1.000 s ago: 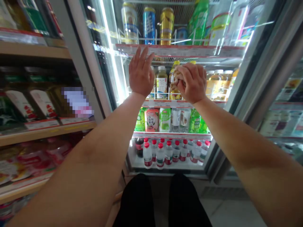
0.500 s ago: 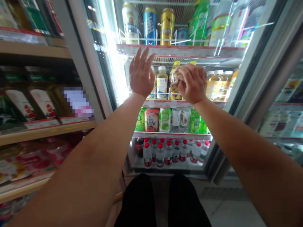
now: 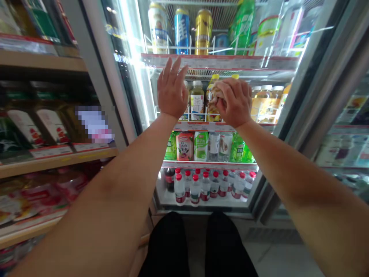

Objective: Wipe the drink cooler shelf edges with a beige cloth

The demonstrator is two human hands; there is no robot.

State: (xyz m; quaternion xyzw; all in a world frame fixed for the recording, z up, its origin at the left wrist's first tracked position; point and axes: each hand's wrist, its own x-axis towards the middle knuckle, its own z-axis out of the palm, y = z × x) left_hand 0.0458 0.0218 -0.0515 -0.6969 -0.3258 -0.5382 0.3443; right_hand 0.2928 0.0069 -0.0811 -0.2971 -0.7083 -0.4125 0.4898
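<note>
So, probably mid-wipe: right hand [image 3: 235,103] clenches a beige rag [image 3: 213,102], left hand [image 3: 172,91] at its 9 o'clock is spread, empty. Next needs care around the bottles [image 3: 197,101].

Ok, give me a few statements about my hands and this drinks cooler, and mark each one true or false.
1. The left hand is open with its fingers spread and holds nothing. True.
2. The right hand lies flat and open. False: it is closed on a crumpled beige wad.
3. The red-capped bottles stand on the lowest shelf. True.
4. The cans stand below the hands. False: they stand on the shelf above the hands.
</note>
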